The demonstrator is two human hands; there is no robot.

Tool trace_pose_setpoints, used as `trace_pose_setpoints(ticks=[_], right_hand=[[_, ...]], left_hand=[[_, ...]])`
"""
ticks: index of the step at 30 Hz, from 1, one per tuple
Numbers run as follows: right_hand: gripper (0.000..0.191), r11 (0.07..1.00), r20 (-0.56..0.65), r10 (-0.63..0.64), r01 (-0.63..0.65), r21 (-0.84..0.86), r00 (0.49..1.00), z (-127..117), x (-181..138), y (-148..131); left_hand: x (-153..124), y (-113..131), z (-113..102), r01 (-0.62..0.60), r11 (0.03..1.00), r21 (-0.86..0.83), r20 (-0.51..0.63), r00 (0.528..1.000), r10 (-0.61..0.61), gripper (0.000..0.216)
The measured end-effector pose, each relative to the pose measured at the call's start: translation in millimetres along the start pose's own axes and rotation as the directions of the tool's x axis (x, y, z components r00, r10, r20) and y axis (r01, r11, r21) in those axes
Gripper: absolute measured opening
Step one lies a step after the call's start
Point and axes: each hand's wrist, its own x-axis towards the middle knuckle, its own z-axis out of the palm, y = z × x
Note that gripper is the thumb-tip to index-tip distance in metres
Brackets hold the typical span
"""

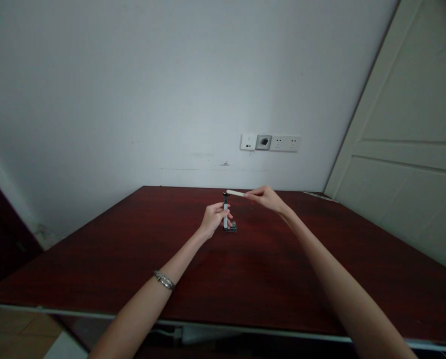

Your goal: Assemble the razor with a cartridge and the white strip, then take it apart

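Observation:
My left hand (213,220) is closed around the pale grey handle of what looks like a razor (225,215), held upright with its dark, T-shaped head on top. Between finger and thumb, my right hand (266,197) pinches a slim white stick (236,193). The stick points left, nearly level, and its far tip meets or almost meets the dark head; contact is too small to make out. A small dark case (231,228), possibly clear-topped, lies on the table just behind the handle's lower end, partly hidden by my left fingers.
The dark red wooden table (133,259) reaches back to a white wall. Sockets and switch plates (270,142) are set in that wall. On the right stands a pale panelled door (405,149). A metal bracelet (164,279) circles my left forearm.

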Motion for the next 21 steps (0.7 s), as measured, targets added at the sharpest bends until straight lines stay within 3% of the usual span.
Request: trace_pose_setpoints(ticks=[6, 11, 16, 21], right_hand=[[0.045, 1.000, 0.091, -0.024, 0.025, -0.013, 0.996, 4, 9, 2], [0.047, 1.000, 0.002, -0.014, 0.014, 0.011, 1.000, 7, 11, -4], [0.045, 1.000, 0.031, -0.001, 0.001, 0.010, 1.000, 6, 11, 3], [0.047, 0.999, -0.059, 0.041, -0.041, 0.006, 0.997, -1, 5, 9]], left_hand=[[1, -1, 0, -0.005, 1.000, 0.004, 0.007, 1.000, 0.005, 0.023], [1, -3, 0, -0.007, 1.000, -0.021, -0.032, 0.999, 0.006, 0.024], [-1, -5, 0, -0.003, 1.000, -0.010, -0.007, 1.000, 0.003, 0.023], [-2, -6, 1, -0.017, 1.000, -0.011, 0.005, 1.000, 0.017, 0.024]])
